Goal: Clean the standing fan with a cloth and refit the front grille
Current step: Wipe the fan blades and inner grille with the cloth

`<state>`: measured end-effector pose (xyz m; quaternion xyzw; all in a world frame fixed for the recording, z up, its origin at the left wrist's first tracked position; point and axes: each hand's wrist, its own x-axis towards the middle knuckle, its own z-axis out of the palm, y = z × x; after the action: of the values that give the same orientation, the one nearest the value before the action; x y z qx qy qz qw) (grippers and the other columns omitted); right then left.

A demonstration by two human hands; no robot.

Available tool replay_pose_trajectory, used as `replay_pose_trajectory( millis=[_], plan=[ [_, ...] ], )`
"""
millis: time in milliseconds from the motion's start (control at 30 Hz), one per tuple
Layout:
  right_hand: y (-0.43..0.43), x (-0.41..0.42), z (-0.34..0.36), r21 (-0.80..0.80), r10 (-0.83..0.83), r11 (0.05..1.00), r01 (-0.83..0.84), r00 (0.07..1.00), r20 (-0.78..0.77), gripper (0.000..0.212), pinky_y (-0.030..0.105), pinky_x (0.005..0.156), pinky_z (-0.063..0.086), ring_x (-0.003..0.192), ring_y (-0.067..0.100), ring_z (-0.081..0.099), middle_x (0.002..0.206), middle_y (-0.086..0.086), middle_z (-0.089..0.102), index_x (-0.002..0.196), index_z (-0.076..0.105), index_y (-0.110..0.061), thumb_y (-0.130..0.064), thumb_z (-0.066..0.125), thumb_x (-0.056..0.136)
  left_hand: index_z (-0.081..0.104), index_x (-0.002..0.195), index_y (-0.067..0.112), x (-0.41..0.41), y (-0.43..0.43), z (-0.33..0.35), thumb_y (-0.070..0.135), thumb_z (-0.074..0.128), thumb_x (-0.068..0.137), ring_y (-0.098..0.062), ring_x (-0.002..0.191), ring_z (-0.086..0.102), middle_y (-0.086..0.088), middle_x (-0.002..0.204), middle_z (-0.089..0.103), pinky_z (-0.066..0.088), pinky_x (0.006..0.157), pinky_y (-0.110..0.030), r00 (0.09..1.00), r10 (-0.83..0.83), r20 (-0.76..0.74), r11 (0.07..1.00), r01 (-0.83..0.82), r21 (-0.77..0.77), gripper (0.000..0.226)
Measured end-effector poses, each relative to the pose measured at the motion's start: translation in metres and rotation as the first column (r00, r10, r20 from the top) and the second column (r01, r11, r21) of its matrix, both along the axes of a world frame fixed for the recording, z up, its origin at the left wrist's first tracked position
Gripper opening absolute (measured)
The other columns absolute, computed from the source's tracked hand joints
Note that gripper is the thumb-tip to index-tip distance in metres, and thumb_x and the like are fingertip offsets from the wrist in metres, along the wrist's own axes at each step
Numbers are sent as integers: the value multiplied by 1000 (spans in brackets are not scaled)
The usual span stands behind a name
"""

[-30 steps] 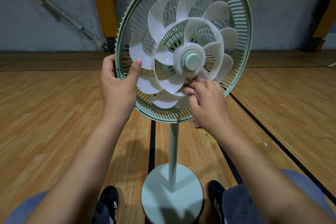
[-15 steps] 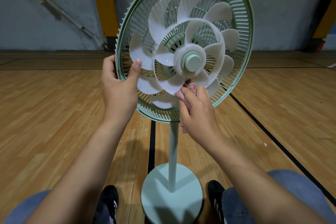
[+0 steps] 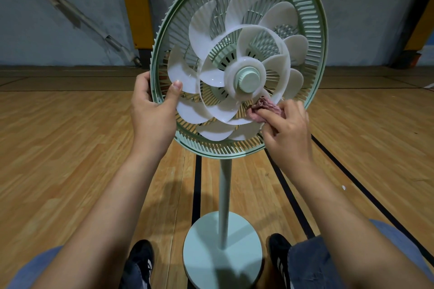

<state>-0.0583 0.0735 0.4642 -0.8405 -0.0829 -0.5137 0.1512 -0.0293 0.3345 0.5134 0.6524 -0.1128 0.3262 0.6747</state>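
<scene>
A pale green standing fan stands in front of me with its front grille off, so the white blades [image 3: 206,37] and green hub cap [image 3: 248,78] are bare inside the rear grille [image 3: 312,14]. My left hand [image 3: 152,110] grips the grille's left rim, thumb on the inside by a blade. My right hand [image 3: 287,134] holds a crumpled pink cloth [image 3: 263,110] and presses it against the lower right blades, just below the hub. The front grille is not in view.
The fan's pole [image 3: 225,199] runs down to a round base [image 3: 220,248] between my two black shoes. Wooden gym floor with black lines lies all around. A grey wall with a yellow padded post [image 3: 137,7] is behind the fan.
My right hand with the cloth has slid to the right and slightly up along the lower blades. The blades have turned a little. My left hand keeps its grip on the rim.
</scene>
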Motion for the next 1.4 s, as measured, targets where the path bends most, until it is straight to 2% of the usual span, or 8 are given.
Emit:
replay_pose_trajectory(
  millis=[100,333,667,867,1000,1200,1333,1400],
  plan=[
    [-7,3,4,20,-24,1000,23,998,53,35,49,77,48,94,34,48,98,12,58,116,80,-14,5,64,91,64,122,24,2,2,0,31,75,100,-10,102,74,12,108,77,63,85,-30,1000,-3,1,1000,3,-4,25],
    [-1,11,8,35,-37,999,32,989,145,37,40,77,45,93,36,49,100,14,59,119,79,-12,9,63,93,64,124,21,2,0,-1,30,74,100,-6,99,73,19,102,75,61,84,-25,1000,5,15,1000,-5,13,27],
    [29,7,4,-27,-109,994,106,986,-127,22,47,79,43,98,37,46,100,14,48,107,72,-10,-11,54,95,63,123,19,0,-7,-1,30,75,100,-12,103,73,11,106,75,63,92,-41,999,-2,32,999,1,35,29],
    [38,1,5,39,-61,996,77,946,-318,18,47,97,41,112,35,45,109,10,47,102,66,-12,-22,52,97,62,118,23,-3,-15,-2,34,76,98,-11,98,71,18,99,73,63,91,-44,998,2,70,1000,-3,23,27],
    [43,-3,7,126,62,992,-19,936,-346,16,49,101,41,114,28,42,111,0,42,104,68,-18,-20,53,98,62,118,26,-5,-14,-2,39,75,98,-14,100,71,17,101,72,62,92,-48,998,-1,64,1000,0,27,28],
    [52,-1,7,232,175,968,-93,914,-366,22,51,100,45,112,24,40,107,0,45,111,72,-19,-17,52,100,60,117,24,-6,-13,-2,41,75,99,-15,98,69,13,102,69,61,92,-47,998,-22,60,999,20,38,29],
    [47,-3,7,211,184,971,-115,921,-343,23,54,86,51,106,21,36,100,-1,42,108,72,-21,-17,52,97,60,115,27,-5,-9,-1,44,75,98,-8,97,69,17,101,71,62,88,-38,999,-17,49,998,14,58,28],
    [44,-5,7,153,136,984,-92,942,-308,22,51,88,47,102,23,38,96,1,43,106,73,-20,-18,53,96,60,113,30,-4,-7,1,46,75,98,-12,99,71,14,103,73,63,90,-42,999,-28,35,998,26,59,27]
  ],
)
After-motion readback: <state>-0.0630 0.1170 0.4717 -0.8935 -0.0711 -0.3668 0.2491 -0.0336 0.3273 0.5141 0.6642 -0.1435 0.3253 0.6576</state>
